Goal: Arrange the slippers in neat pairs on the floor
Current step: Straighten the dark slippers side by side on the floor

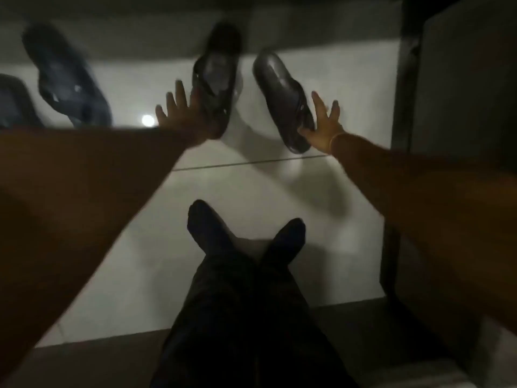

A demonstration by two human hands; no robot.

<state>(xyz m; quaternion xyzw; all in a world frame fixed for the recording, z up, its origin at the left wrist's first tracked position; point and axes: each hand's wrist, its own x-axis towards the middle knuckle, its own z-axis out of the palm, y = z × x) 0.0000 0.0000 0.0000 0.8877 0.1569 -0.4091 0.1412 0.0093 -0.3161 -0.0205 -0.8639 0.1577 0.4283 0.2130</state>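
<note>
Two black clog slippers lie on the pale tiled floor ahead of me. My left hand (179, 113) rests against the near left side of the left black slipper (215, 77), fingers spread. My right hand (324, 124) touches the heel of the right black slipper (282, 91), thumb at its rim and fingers splayed. The right slipper is angled, its toe pointing up and left. Whether either hand grips is unclear in the blur. A dark blue slipper (67, 77) lies at the far left, with part of another (14, 102) at the left edge.
My crossed legs in dark trousers and socks (240, 236) stretch over the floor below the slippers. A dark piece of furniture (458, 79) stands at the right. A dark band runs along the far wall. A bright light reflection (147, 120) shows on the tile.
</note>
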